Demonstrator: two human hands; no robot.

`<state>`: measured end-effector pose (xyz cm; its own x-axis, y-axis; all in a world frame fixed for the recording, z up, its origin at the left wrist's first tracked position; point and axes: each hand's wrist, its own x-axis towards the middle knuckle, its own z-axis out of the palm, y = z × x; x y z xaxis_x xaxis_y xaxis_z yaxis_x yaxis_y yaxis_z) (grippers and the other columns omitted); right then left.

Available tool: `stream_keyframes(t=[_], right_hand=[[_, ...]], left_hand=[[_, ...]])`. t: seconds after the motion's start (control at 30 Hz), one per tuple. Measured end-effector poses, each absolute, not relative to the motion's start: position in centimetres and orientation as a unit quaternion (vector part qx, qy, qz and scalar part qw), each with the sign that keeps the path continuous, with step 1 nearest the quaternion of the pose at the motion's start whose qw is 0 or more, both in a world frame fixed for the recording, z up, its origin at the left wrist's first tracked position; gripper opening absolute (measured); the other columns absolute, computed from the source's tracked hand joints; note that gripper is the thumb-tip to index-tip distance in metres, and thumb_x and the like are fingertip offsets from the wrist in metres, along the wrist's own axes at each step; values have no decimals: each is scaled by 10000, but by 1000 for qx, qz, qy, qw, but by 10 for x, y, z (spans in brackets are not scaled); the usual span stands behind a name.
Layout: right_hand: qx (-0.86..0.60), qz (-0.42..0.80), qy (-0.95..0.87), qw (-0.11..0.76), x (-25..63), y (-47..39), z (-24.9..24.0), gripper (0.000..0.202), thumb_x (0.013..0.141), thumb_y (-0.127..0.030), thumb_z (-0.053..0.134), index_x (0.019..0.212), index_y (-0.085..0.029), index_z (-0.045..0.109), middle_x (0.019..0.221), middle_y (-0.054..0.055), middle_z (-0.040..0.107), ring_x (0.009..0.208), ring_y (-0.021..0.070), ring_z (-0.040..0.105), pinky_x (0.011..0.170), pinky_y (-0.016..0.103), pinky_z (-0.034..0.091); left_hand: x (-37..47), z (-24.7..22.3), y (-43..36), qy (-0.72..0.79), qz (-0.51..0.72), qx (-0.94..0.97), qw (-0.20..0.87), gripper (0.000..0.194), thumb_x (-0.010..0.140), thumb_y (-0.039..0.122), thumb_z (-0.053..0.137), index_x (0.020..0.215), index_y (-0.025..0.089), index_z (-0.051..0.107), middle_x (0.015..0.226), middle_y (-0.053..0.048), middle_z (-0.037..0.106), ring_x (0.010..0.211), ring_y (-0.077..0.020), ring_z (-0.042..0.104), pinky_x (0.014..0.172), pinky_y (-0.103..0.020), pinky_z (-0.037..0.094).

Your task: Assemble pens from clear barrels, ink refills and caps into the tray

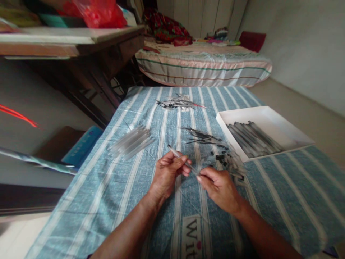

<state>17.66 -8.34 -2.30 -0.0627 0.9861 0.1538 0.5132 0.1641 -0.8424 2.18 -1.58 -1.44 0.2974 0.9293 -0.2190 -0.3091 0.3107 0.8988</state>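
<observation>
Above the striped cloth, a slim pen (175, 152) with a translucent barrel and a dark tip slants down to the right between my hands. My left hand (166, 173) is closed around its barrel, and the tip pokes out past the thumb. At the lower end, my right hand (220, 187) pinches the pen between thumb and fingers; that end is mostly hidden. Just beyond my right hand lie small black plugs (221, 157) and clear pen caps (235, 164). Thin dark refills (203, 136) form a loose pile farther up. Translucent barrels (132, 142) lie stacked left of my left hand.
A white box lid (285, 129) holding several pens (250, 136) stands on the right. Toward the far edge of the striped tablecloth (151, 216) is another pile of thin parts (180, 103). A wooden desk (107, 39) overhangs at left; a bed (205, 68) stands behind.
</observation>
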Motion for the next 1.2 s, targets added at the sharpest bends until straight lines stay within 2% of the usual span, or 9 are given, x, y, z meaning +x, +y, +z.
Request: stream_keyframes(t=[0.1,0.27,0.43,0.53,0.63,0.8,0.9,1.0,1.2], right_hand=[[-589,235,-681,366,188,-83,-16,227,850,-273,491,656,-177,561,485,-51,459,427,76,431,454,189,311],[-710,66,-621,326,241,-86,-12,262,846,-378,498,782,-186,664,570,7,632,490,126,559,517,214,390],[-857,-84,-486,149,315,-80,4,311,829,-405,484,917,-203,703,770,82,710,676,224,638,588,283,422],[-900,-60,-432,17,345,-74,16,359,859,-433,432,974,-223,699,847,111,710,712,261,641,583,317,412],[-903,-42,-428,-8,355,-72,17,410,869,-474,404,1042,-226,682,901,131,705,736,272,644,586,328,417],[-853,-27,-501,143,322,-77,-1,377,855,-420,456,1035,-179,685,887,128,717,786,272,659,656,332,443],[-745,82,-621,228,285,-74,-10,291,850,-359,481,943,-191,699,787,68,726,712,209,659,645,280,445],[-680,156,-697,167,257,-64,-10,191,823,-295,546,894,-216,704,703,30,716,623,183,639,578,248,397],[-675,133,-724,50,241,-48,-7,142,820,-242,574,870,-233,707,744,40,722,691,199,653,587,250,357]], left_hand=[[20,-14,-14,396,427,406,704,145,725,250,713,783,137,642,734,-38,703,538,-112,620,516,-220,506],[15,-13,-11,421,404,435,686,160,716,274,715,770,139,648,719,-37,687,526,-109,590,506,-226,473],[16,-12,-12,443,378,456,674,146,702,264,697,708,134,631,668,-31,657,510,-108,558,489,-231,443],[17,-13,-13,449,365,471,665,137,705,259,680,691,138,618,632,-24,640,498,-107,539,484,-233,432],[18,-15,-13,455,358,486,655,124,712,250,670,693,143,610,612,-18,631,493,-106,531,483,-232,427],[19,-20,-13,463,347,493,649,114,711,239,672,701,150,603,617,-4,629,492,-103,542,488,-229,429],[20,-21,-14,467,343,491,651,111,699,234,680,695,151,606,609,4,629,484,-98,540,485,-222,425],[21,-20,-14,472,337,499,644,109,693,231,681,680,151,609,594,10,624,475,-92,529,480,-213,418],[20,-25,-16,471,327,556,602,72,705,240,663,702,173,638,532,25,579,479,-108,508,479,-213,394]])
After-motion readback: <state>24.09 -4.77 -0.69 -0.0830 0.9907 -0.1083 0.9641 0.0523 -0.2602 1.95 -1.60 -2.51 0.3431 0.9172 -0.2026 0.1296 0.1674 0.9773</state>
